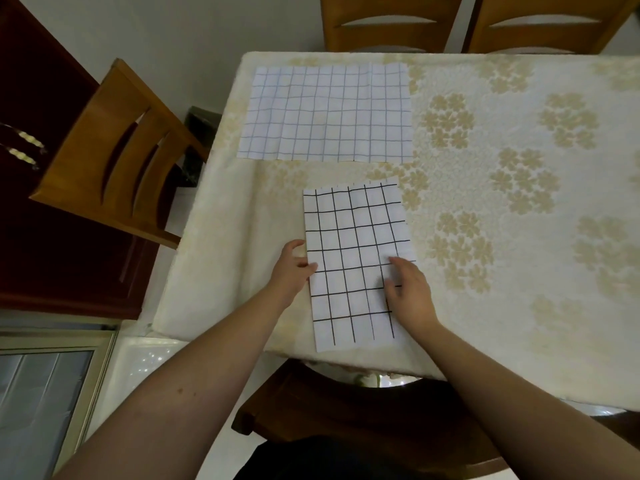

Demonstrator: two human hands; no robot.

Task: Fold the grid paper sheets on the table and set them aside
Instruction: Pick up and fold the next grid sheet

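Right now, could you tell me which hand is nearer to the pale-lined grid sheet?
Left. The left hand sits at the dark-lined sheet's left edge; the right hand lies lower, farther from the pale-lined sheet.

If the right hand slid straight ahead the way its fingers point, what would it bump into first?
The right hand already lies on the near sheet, fingers pointing up and slightly left. Going on, it would likely cross bare tablecloth, then meet the far sheet.
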